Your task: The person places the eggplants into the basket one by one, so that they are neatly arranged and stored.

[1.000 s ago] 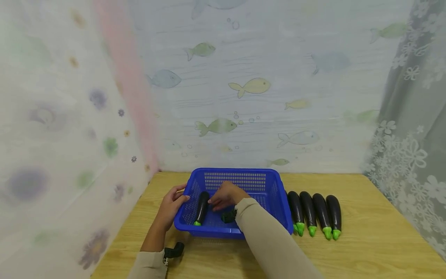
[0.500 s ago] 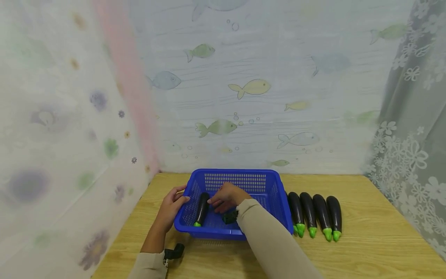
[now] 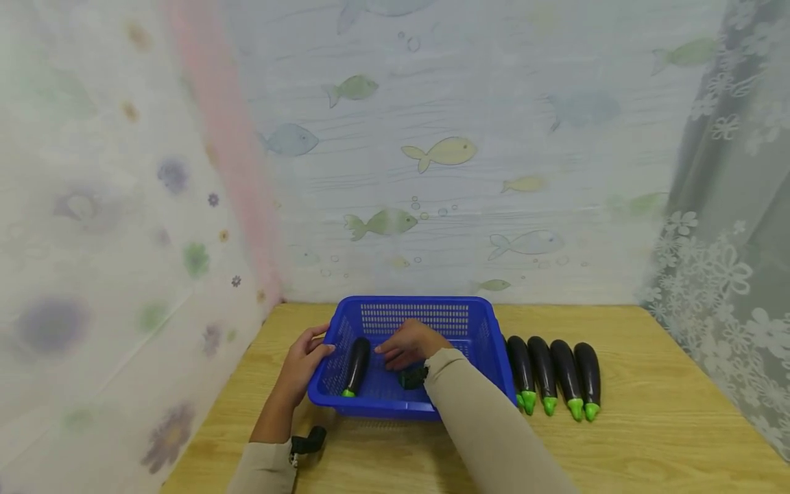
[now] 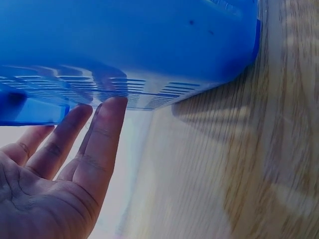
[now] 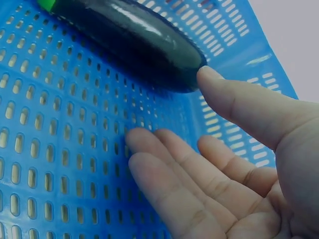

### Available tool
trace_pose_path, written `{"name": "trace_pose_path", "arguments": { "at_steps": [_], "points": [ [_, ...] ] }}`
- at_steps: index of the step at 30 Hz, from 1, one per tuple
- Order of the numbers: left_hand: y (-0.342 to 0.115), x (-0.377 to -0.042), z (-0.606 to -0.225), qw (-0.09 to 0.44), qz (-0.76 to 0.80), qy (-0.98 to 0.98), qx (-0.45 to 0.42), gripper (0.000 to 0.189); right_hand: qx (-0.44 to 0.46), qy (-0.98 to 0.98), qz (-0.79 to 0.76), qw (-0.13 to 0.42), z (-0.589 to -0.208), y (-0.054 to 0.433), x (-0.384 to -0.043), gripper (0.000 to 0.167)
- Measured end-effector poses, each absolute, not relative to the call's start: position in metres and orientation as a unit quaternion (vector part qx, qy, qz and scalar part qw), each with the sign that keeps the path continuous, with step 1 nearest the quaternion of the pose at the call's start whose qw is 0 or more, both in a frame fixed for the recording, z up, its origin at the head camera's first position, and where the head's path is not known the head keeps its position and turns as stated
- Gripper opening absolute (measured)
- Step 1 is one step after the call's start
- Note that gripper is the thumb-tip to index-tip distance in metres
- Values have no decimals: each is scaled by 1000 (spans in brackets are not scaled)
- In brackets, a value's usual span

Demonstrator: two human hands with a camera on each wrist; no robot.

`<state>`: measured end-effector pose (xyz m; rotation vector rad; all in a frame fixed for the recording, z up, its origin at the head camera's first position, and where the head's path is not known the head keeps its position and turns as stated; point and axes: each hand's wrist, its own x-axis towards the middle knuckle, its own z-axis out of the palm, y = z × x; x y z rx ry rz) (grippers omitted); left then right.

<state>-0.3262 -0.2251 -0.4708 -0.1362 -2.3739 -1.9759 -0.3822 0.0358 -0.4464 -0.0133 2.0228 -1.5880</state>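
Drawn slightly away from the eggplant (image 3: 357, 363) inside the blue basket (image 3: 389, 406) is the right hand (image 3: 410, 343), which is seen nearer its side half a second earlier; the eggplant, the basket and the left hand (image 3: 302, 360) are left essentially in place. The eggplant is laid lengthwise along the basket's left wall, its green end pointed toward the near wall. Nothing is gripped by the right hand: its fingers are loosely spread over the basket's floor, with the thumb poised just beside the eggplant's dark end. By the left hand, the basket's left rim is held, the thumb set over the top and nearly straight fingers placed against the outer wall. Spare eggplants (image 3: 567, 374) are lined up on the desk (image 3: 648, 412), just right of the basket; four are plainly seen, and a further one is mostly hidden by the basket. A release is judged to be in hand. It is best finished with the fingers lifted straight up, clear of the basket's rim, so that the rounded eggplant is not nudged into a roll, while the basket is held steady. No brand, label or writing can be read on the basket, the eggplants or the fish-printed backdrop (image 3: 447, 151) beyond the basket.
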Motion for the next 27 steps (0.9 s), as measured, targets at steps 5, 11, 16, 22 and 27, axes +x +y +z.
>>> {"name": "trace_pose_path", "arguments": {
  "at_steps": [5, 11, 16, 22, 27],
  "points": [
    [-224, -327, -472, 21, -637, -769, -47, 53, -3, 758, -592, 275, -445, 39, -380, 40],
    [-222, -327, -474, 24, -631, -774, -46, 52, -4, 771, -586, 249, -441, 39, -375, 53],
    [-223, -329, -474, 28, -629, -775, -53, 52, -24, 785, -579, 218, -435, 38, -374, 45],
    [-224, -333, -475, 28, -644, -762, -55, 51, -56, 782, -594, 181, -413, 43, -368, 39],
    [-224, -331, -477, 27, -648, -760, -40, 50, -93, 780, -592, 180, -394, 53, -355, 44]
  ]
}}
